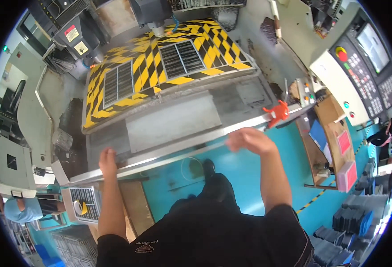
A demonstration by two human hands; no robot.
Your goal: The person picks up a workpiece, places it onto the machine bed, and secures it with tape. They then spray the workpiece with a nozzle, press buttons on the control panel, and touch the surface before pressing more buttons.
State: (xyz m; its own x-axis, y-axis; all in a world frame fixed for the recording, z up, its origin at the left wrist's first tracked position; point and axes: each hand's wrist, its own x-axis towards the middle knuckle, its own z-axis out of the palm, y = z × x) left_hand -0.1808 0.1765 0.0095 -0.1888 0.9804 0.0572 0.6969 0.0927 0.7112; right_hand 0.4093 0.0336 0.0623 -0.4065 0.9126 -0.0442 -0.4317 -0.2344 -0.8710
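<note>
My left hand (108, 161) hovers by the front metal edge (178, 151) of the machine bed, near its left end. Its fingers point forward and hold nothing that I can see. Farther right, my right hand (250, 140) is over the same edge, slightly blurred, fingers loosely stretched toward the left and free of any object. Just beyond it an orange air gun (277, 112) rests on the edge. Behind, a fixture plate (149, 78) covered in yellow and black striped tape bears two slatted grey panels, the left panel (119, 83) and the right panel (182, 58).
Two spindle heads, left (82, 42) and right (153, 18), stand over the plate. A control panel (360, 66) with a red emergency button is at the right, above a wooden table (338, 142). At lower left, a slatted panel (84, 202) lies near a seated person (24, 209).
</note>
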